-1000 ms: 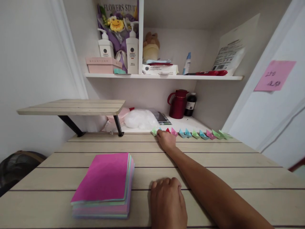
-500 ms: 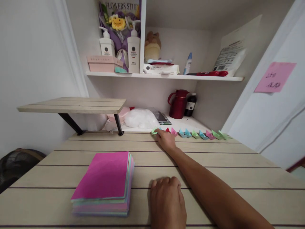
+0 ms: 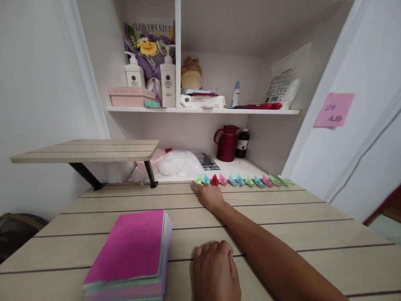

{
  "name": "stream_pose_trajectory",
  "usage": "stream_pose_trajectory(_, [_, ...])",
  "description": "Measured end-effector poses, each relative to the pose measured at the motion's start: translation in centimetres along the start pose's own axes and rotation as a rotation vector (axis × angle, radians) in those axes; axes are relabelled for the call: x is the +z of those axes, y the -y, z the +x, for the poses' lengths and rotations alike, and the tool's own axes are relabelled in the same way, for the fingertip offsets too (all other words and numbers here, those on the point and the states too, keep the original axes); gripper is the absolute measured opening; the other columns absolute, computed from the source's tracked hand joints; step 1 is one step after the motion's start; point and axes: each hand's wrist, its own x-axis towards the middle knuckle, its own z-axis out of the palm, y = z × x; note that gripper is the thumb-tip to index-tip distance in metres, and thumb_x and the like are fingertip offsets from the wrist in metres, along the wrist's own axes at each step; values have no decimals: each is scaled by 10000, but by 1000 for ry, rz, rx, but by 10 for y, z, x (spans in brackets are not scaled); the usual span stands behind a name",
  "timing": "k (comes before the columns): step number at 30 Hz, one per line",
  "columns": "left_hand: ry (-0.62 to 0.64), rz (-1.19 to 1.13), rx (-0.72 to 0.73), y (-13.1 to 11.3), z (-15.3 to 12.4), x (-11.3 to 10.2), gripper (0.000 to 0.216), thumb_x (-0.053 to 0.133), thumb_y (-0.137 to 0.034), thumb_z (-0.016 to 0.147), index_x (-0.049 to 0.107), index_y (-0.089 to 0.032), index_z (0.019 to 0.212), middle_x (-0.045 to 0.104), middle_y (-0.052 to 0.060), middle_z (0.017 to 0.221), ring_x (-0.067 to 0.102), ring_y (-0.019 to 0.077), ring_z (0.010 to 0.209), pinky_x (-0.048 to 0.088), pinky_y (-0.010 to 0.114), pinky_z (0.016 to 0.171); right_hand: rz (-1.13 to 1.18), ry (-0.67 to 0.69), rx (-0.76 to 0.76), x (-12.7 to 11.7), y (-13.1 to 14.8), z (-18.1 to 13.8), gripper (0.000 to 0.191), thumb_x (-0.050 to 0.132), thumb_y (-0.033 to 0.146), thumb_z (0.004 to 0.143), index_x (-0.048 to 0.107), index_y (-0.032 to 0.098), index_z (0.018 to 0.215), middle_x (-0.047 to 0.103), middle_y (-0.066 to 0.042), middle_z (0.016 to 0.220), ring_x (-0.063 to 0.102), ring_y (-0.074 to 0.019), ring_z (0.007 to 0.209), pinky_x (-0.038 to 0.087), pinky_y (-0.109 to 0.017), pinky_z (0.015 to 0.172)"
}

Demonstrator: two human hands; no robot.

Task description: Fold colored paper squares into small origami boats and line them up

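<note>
A row of several small folded paper boats (image 3: 241,180) in green, blue, red and pink lines the far edge of the wooden table (image 3: 313,225). My right hand (image 3: 210,195) lies just in front of the left end of the row, fingers stretched toward the blue boat (image 3: 205,179) and the red boat (image 3: 214,180), holding nothing. My left hand (image 3: 214,269) rests knuckles-up on the near part of the table with its fingers curled under. Beside it on the left sits a stack of coloured paper squares (image 3: 128,251) with a magenta sheet on top.
A raised wooden board (image 3: 87,149) on black brackets stands at the back left. Behind the boats are a white plastic bag (image 3: 180,163), a red jug (image 3: 227,143) and a dark bottle (image 3: 242,143). A shelf (image 3: 200,110) above holds bottles and boxes. A pink note (image 3: 333,109) sticks on the right wall.
My right hand has drawn back a little from the boats, uncovering the blue and red ones at the left end. The view has tilted slightly. My left hand has stayed in place.
</note>
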Motion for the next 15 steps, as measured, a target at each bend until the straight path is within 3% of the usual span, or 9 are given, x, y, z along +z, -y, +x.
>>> stream_pose_trajectory(7, [9, 20, 11, 2, 2, 0, 284, 398, -104, 884, 640, -254, 879, 703, -10, 906, 616, 200, 931, 332, 374, 836, 48, -37, 30, -1, -2, -3, 443, 440, 183, 915, 508, 248, 1348, 720, -121, 1052, 647, -277, 954, 442, -354, 785])
stream_pose_trajectory(13, [-12, 22, 29, 3, 2, 1, 283, 416, -84, 870, 639, -257, 870, 709, -13, 904, 615, 193, 919, 327, 360, 820, 155, -61, -72, -2, 0, -7, 312, 504, 292, 912, 634, 356, 1188, 733, -10, 1043, 643, -209, 976, 417, -294, 842])
stream_pose_trajectory(15, [-18, 15, 31, 2, 2, 1, 279, 422, -85, 869, 641, -257, 863, 711, -12, 895, 618, 189, 913, 328, 355, 816, 189, -100, -29, -1, -1, -6, 304, 489, 300, 920, 643, 365, 1173, 732, 6, 1038, 643, -192, 972, 414, -273, 834])
